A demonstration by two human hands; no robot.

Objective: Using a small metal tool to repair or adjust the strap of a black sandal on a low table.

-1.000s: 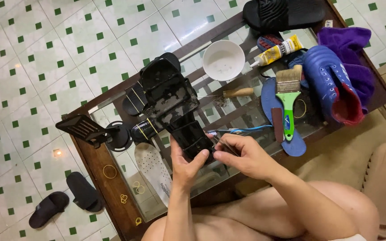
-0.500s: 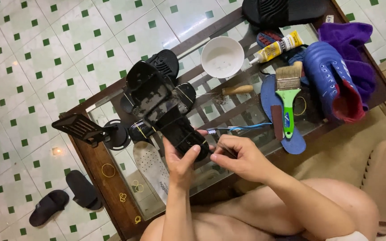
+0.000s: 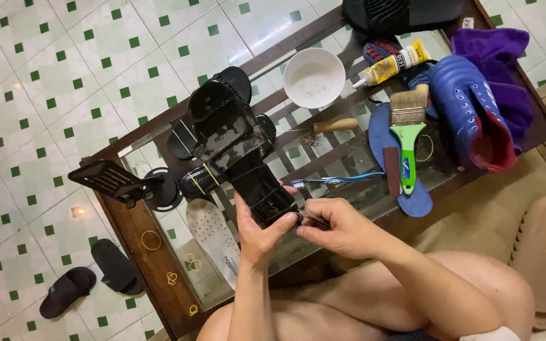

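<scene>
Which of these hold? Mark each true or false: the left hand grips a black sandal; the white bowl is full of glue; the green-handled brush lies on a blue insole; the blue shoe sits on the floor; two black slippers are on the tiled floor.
1. The left hand has a black sandal in its grip: true.
2. The white bowl is full of glue: false, it looks empty.
3. The green-handled brush lies on a blue insole: true.
4. The blue shoe sits on the floor: false, it is on the glass table.
5. Two black slippers are on the tiled floor: true.

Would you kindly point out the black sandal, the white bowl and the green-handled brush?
black sandal [image 3: 238, 148]: head view, worn sole
white bowl [image 3: 314, 77]: head view, inside bottom
green-handled brush [image 3: 407, 142]: head view, green handle
</scene>
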